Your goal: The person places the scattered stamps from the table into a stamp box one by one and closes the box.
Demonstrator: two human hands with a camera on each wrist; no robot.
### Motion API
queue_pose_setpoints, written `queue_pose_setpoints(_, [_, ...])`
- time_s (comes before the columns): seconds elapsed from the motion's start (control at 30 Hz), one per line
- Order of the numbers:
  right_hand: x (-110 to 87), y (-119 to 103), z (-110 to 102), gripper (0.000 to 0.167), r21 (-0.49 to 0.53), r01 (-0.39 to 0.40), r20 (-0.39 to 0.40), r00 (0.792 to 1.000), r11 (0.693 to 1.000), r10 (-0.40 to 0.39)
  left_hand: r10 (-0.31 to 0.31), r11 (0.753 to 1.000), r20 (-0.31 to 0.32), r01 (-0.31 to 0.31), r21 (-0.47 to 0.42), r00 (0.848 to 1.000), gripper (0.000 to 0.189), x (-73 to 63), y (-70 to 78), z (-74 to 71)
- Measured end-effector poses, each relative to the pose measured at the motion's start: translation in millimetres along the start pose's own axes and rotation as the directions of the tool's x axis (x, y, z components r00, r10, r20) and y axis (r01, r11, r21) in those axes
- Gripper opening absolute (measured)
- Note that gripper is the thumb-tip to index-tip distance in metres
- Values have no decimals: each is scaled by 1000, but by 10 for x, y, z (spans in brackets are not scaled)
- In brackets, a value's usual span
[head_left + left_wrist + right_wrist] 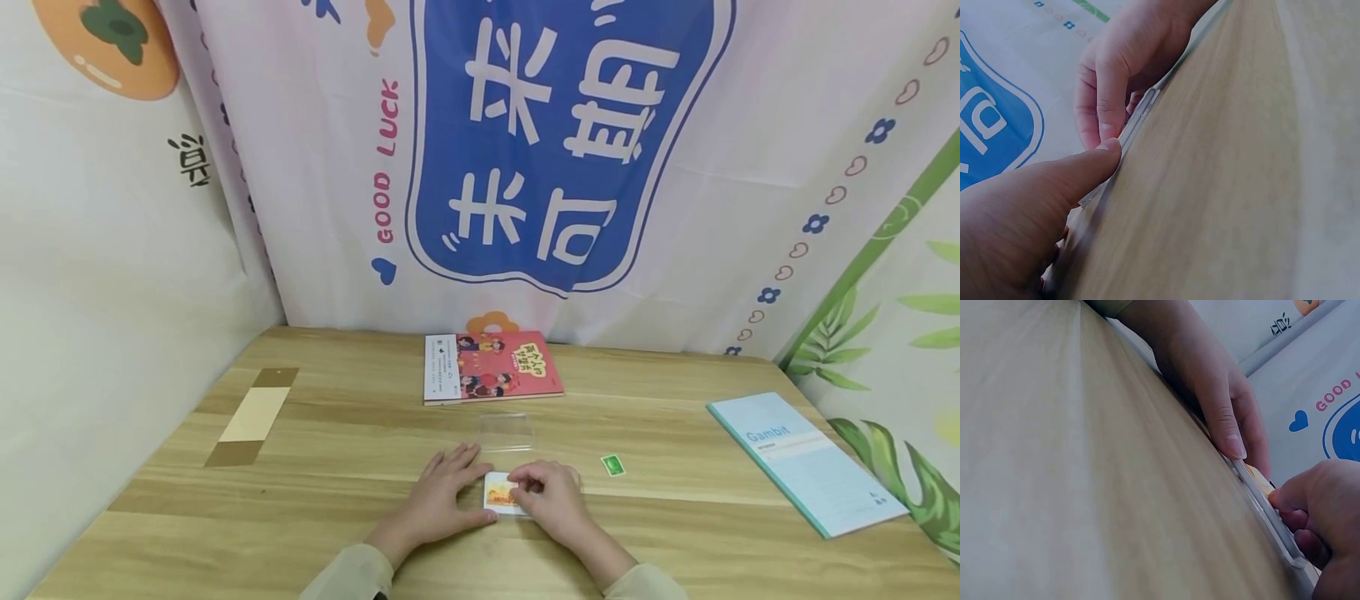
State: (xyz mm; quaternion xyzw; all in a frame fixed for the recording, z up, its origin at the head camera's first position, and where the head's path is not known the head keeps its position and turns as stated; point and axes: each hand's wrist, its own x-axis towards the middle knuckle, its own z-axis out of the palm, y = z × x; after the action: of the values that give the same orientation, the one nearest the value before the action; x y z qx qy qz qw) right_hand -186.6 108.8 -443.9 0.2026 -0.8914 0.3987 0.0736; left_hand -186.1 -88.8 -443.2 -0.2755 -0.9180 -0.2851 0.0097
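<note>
A small flat clear plastic case (517, 513) lies near the front of the table with a white-bordered orange picture card (501, 495) on it. My left hand (444, 493) rests at its left side, thumb at the near corner and index finger at the far one, fingers fairly straight. From the right, my right hand (553, 500) pinches the orange picture card with bent fingers at its right edge. In the right wrist view, the orange card (1259, 479) stands a little raised above the case. Just behind lies a clear plastic lid (506, 432).
A small green stamp-like piece (612, 465) lies right of my right hand. Farther back is a red picture book (502, 367). On the right sits a light blue notebook (802, 462), and a brown-and-cream strip (255, 414) is at the left. A printed curtain (330, 208) hangs behind.
</note>
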Motion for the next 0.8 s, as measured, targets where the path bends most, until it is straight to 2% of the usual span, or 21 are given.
queue_pose_setpoints(0.37, [-20,-7,23,12,-11,1,-11,1000,1000,-1,9,1000,2,-9,1,1000,68,2,-8,10])
queue_pose_setpoints(0.7, [-21,-7,27,8,-1,28,-76,997,1000,-28,7,1000,4,-7,-7,1000,68,-1,-5,17])
queue_pose_setpoints(0.8, [-12,-27,-2,7,67,-3,-70,998,998,8,6,1000,5,-6,-7,1000,67,0,-3,16])
